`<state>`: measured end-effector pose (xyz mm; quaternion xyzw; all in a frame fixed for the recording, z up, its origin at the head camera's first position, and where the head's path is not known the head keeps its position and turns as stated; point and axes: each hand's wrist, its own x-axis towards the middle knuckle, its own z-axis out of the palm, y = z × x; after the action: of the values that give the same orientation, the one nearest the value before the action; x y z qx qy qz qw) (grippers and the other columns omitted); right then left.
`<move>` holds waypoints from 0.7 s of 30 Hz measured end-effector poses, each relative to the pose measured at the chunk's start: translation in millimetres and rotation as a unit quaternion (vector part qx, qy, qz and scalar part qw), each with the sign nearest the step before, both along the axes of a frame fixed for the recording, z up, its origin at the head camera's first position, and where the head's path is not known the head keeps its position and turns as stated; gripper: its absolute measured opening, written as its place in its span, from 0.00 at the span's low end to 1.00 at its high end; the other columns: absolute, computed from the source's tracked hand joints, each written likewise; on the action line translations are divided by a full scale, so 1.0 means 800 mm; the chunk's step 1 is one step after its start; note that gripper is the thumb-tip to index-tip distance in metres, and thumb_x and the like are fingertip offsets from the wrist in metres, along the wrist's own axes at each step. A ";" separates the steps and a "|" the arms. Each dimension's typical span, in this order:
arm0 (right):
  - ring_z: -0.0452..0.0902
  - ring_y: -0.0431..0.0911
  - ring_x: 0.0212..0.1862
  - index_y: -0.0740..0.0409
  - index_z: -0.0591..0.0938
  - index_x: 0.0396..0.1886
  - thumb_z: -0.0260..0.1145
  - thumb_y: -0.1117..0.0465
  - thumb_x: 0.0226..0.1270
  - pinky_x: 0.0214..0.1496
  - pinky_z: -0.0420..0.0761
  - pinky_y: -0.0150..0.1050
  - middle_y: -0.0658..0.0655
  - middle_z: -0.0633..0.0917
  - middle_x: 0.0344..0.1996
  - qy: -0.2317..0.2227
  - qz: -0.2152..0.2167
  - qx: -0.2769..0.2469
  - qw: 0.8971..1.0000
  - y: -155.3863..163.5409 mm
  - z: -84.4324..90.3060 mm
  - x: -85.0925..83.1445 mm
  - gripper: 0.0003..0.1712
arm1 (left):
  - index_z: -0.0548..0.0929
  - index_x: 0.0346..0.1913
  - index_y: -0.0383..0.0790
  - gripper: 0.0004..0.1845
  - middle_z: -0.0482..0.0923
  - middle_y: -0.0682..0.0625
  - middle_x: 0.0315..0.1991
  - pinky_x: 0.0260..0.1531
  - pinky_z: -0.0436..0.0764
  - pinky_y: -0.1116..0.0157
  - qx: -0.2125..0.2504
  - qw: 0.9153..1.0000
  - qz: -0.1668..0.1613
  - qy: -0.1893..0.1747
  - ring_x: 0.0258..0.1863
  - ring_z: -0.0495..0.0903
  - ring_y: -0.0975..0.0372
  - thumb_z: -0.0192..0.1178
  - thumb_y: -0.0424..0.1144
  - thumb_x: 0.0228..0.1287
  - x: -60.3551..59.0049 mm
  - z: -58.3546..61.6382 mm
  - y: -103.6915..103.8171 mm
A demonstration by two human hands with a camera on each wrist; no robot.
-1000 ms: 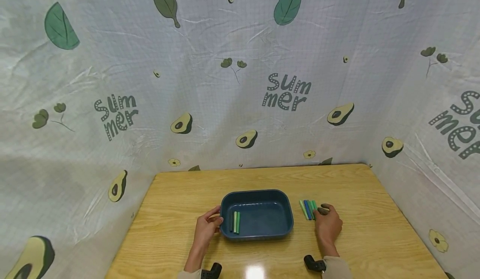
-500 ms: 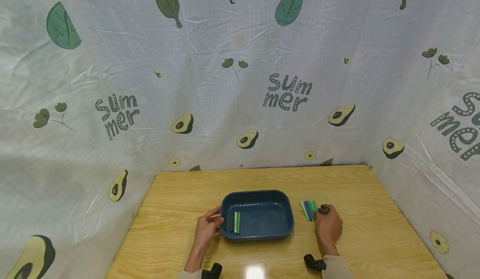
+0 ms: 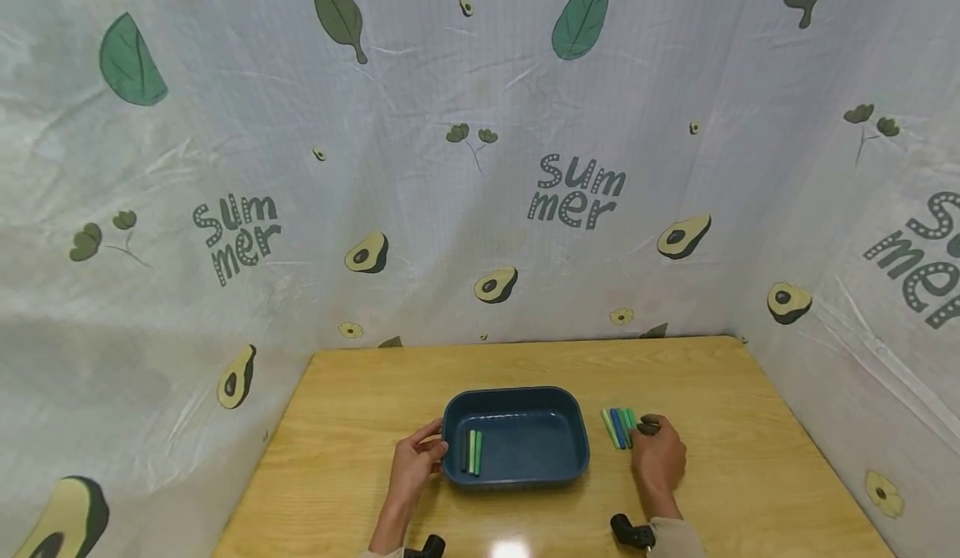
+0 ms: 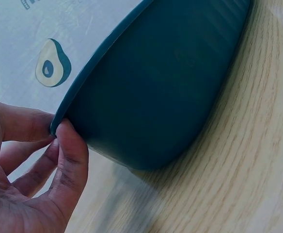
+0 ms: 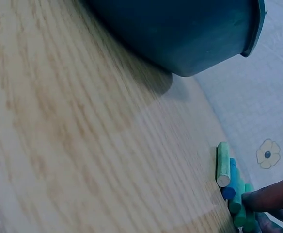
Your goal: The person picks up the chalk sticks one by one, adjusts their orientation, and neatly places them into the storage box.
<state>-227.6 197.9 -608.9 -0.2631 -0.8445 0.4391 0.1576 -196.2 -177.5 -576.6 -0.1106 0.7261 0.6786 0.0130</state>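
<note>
My left hand [image 3: 411, 465] pinches the left rim of a dark blue rectangular basin [image 3: 532, 449]; in the left wrist view, the thumb and a finger close over the edge. Inside, at its left end, a pale green chalk stick [image 3: 472, 451] and a green one [image 3: 478, 453] lie side by side, with a dark strip along their left. Right of the basin lies a row of chalk: pale green [image 3: 610, 429], blue [image 5: 229, 182] and several green sticks [image 5: 239, 196]. My right hand [image 3: 660, 456] has smudged fingers curled at the row's right end, pinching a green chalk stick [image 5: 249, 219].
The wooden table [image 3: 367, 383] runs back to a white printed curtain [image 3: 420, 191], which also hangs along both sides. A black wrist camera [image 3: 633, 533] sits on the right wrist. Bare wood separates the basin from the chalk row.
The head view has tilted slightly, so everything sits a little lower in it. Both hands, the basin and the chalk stay put relative to each other.
</note>
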 end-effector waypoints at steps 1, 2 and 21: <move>0.82 0.64 0.44 0.63 0.80 0.52 0.66 0.62 0.62 0.39 0.76 0.56 0.68 0.87 0.44 0.002 0.001 0.001 1.000 0.000 0.000 0.000 0.19 | 0.76 0.64 0.32 0.24 0.76 0.34 0.57 0.27 0.81 0.65 0.001 1.000 0.000 0.002 0.37 0.79 0.65 0.59 0.27 0.64 0.000 -0.001 0.000; 0.82 0.64 0.44 0.64 0.80 0.52 0.66 0.62 0.62 0.40 0.76 0.57 0.68 0.87 0.44 0.005 0.002 0.000 1.000 0.000 0.000 0.000 0.19 | 0.76 0.64 0.32 0.24 0.76 0.34 0.57 0.28 0.81 0.65 0.001 1.000 -0.002 0.005 0.36 0.79 0.65 0.59 0.27 0.64 0.000 -0.001 0.000; 0.82 0.65 0.45 0.63 0.80 0.54 0.63 0.61 0.64 0.43 0.75 0.59 0.69 0.86 0.45 0.008 0.011 -0.013 1.000 0.004 0.002 0.000 0.20 | 0.76 0.64 0.33 0.24 0.76 0.33 0.56 0.27 0.82 0.64 0.001 1.000 0.001 0.008 0.36 0.79 0.65 0.59 0.26 0.64 0.000 0.000 0.001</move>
<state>-227.6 201.3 -607.5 -0.2524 -0.8400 0.4542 0.1561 -195.9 -177.0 -576.9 -0.1059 0.7251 0.6804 0.0066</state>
